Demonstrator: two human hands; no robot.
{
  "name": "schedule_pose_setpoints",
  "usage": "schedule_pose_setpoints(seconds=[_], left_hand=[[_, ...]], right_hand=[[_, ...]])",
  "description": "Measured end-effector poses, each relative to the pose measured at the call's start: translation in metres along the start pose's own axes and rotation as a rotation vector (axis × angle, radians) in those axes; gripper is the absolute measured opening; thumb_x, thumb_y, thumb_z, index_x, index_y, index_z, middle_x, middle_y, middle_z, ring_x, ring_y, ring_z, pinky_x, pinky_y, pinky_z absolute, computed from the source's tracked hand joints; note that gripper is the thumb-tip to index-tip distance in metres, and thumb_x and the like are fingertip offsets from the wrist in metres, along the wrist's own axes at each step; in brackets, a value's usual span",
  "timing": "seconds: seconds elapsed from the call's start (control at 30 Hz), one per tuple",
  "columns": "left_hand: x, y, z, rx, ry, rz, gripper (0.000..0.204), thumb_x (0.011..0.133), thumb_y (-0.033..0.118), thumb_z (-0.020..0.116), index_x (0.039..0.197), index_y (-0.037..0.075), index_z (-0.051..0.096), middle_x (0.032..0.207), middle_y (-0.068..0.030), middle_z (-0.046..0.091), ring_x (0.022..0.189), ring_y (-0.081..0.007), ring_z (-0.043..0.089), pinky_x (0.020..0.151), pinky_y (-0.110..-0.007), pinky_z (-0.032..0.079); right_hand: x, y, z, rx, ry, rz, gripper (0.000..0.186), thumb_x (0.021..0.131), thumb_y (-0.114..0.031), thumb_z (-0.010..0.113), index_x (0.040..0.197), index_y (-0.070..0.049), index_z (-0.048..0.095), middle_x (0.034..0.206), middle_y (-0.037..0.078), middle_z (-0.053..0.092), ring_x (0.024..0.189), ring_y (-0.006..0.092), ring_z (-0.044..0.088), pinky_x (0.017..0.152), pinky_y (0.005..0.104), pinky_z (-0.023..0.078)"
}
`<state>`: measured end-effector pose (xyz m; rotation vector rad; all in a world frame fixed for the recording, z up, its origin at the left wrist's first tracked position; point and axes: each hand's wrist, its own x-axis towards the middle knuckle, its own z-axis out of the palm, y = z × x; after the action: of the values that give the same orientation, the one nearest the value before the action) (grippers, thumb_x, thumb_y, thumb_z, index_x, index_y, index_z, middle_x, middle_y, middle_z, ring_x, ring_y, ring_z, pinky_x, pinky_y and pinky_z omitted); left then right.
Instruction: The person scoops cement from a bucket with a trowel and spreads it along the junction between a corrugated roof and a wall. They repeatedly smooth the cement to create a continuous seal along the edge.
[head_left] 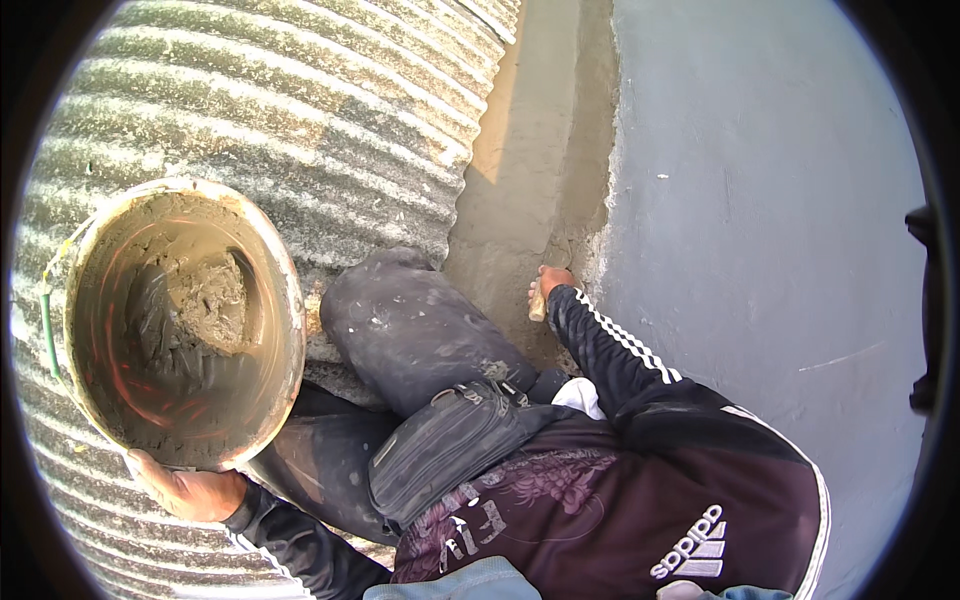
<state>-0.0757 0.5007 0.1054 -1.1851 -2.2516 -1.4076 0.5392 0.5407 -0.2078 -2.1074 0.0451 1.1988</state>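
Observation:
A round bucket (298, 330) stands on my left, tilted so that its inside shows. Wet grey mortar (212, 300) lies in it, heaped towards one side and smeared over the walls. My left hand (195, 492) grips the bucket's near rim, its thumb along the outside. Over by the foot of the wall, my right hand (556, 280) is closed round the wooden handle of a trowel (538, 306). The blade is mostly hidden by the hand. Beside that hand runs a band of damp mortar (585, 150) along the wall's base.
Corrugated roof sheets (270, 100) spread under and beyond the bucket. Between their wavy edge and the smooth grey wall (760, 200) lies a narrow mortared channel (510, 215). My bent knee (400, 320) and a black waist bag (440, 450) sit between my arms.

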Motion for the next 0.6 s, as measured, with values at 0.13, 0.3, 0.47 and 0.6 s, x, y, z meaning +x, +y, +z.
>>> schedule_pose_setpoints(seconds=[0.13, 0.3, 0.47, 0.6], left_hand=[[-0.001, -0.011, -0.004, 0.268, -0.012, 0.252, 0.047, 0.108, 0.027, 0.041, 0.142, -0.002, 0.057, 0.147, -0.0267, 0.053, 0.134, -0.0399, 0.053, 0.115, -0.045, 0.039], [-0.001, -0.023, -0.005, 0.289, 0.002, 0.331, 0.048, 0.107, 0.029, 0.041, 0.144, 0.001, 0.056, 0.148, -0.0266, 0.053, 0.134, -0.0402, 0.053, 0.115, -0.044, 0.040], [0.002, -0.023, -0.004, 0.255, -0.009, 0.297, 0.048, 0.108, 0.027, 0.041, 0.145, 0.001, 0.055, 0.147, -0.0252, 0.055, 0.133, -0.0384, 0.054, 0.114, -0.044, 0.040], [0.000, -0.021, -0.003, 0.183, 0.006, 0.246, 0.046, 0.108, 0.024, 0.042, 0.145, 0.000, 0.055, 0.146, -0.0246, 0.056, 0.133, -0.0383, 0.054, 0.113, -0.043, 0.041]], right_hand=[[-0.030, 0.044, -0.006, -0.073, 0.072, -0.019, 0.031, 0.093, -0.028, 0.062, 0.113, -0.004, 0.063, 0.085, 0.016, 0.068, 0.067, 0.0348, 0.069, 0.059, 0.0538, 0.057], [-0.048, 0.035, 0.005, -0.509, 0.213, -0.354, 0.039, 0.091, -0.028, 0.065, 0.106, 0.008, 0.068, 0.082, 0.023, 0.072, 0.080, 0.0354, 0.074, 0.070, 0.0465, 0.059], [-0.050, -0.039, 0.002, -0.679, 0.346, -0.347, 0.040, 0.094, -0.032, 0.065, 0.106, 0.006, 0.072, 0.109, 0.030, 0.072, 0.108, 0.0435, 0.069, 0.093, 0.0490, 0.054], [-0.060, -0.019, -0.003, -0.632, 0.474, -0.404, 0.046, 0.096, -0.035, 0.064, 0.111, 0.008, 0.070, 0.117, 0.031, 0.070, 0.111, 0.0460, 0.067, 0.096, 0.0500, 0.052]])
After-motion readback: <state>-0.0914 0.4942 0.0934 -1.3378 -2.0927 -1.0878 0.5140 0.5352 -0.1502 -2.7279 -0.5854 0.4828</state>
